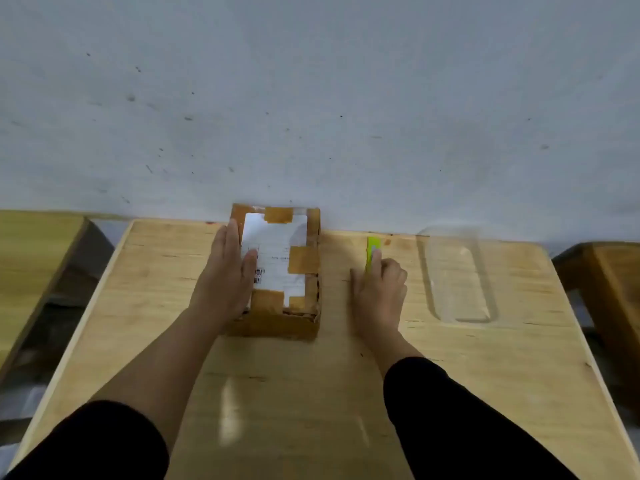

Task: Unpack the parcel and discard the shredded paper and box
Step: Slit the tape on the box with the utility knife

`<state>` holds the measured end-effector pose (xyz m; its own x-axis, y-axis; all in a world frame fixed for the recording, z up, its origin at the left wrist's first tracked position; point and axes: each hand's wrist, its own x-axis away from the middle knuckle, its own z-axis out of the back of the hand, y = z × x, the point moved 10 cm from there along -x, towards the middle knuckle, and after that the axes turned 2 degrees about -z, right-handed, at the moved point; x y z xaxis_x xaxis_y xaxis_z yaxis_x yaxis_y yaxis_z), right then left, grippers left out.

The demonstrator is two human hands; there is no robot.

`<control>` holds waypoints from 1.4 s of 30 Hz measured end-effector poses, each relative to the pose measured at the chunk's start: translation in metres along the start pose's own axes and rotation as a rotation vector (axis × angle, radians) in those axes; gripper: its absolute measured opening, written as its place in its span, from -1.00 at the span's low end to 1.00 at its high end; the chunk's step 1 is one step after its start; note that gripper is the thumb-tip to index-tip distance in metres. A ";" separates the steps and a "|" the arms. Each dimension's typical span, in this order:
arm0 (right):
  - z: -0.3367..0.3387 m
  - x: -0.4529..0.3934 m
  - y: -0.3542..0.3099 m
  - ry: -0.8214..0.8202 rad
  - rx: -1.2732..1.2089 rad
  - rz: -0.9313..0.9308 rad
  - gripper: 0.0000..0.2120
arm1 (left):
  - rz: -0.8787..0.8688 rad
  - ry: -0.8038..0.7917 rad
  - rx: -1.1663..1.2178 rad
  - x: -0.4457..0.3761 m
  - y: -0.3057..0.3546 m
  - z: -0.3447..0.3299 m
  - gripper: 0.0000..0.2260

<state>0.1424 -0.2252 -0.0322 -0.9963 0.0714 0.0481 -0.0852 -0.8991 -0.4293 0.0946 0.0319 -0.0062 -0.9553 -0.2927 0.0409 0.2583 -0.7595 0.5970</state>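
Left of the box point(280, 271), my left hand point(225, 275) lies flat; right hand point(381, 289) beside it grips a green cutter point(372, 249).

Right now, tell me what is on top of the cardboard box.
On the cardboard box: a white shipping label, brown tape patches, and the left hand lying flat. Its contents are hidden; it is closed.

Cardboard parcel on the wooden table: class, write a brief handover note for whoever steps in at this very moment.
Left hand: open, flat on the left side of the cardboard parcel, steadying it.
Right hand: fingers curled on the yellow-green cutter lying on the wooden table; grip not certain.
Clear plastic container: right of the cutter, looks empty.
Done: nothing; parcel still taped shut.
Left: cut tape, unpack, discard shredded paper and box.
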 end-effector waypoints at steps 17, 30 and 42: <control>0.000 0.005 -0.084 -0.130 -0.479 0.095 -0.48 | -0.047 -0.002 0.079 0.001 0.000 0.001 -0.45; 0.006 0.064 -0.066 -0.221 -0.556 0.046 -0.47 | -0.035 -0.047 0.165 0.055 0.000 0.004 -0.45; 0.025 0.182 -0.020 -0.320 -0.552 0.017 -0.50 | -0.013 -0.031 0.185 0.189 0.005 -0.003 -0.44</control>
<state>-0.0367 -0.2050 0.0075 -0.9517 -0.1499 0.2678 -0.1487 -0.5380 -0.8297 -0.0841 -0.0293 0.0018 -0.9632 -0.2634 0.0545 0.2172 -0.6423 0.7350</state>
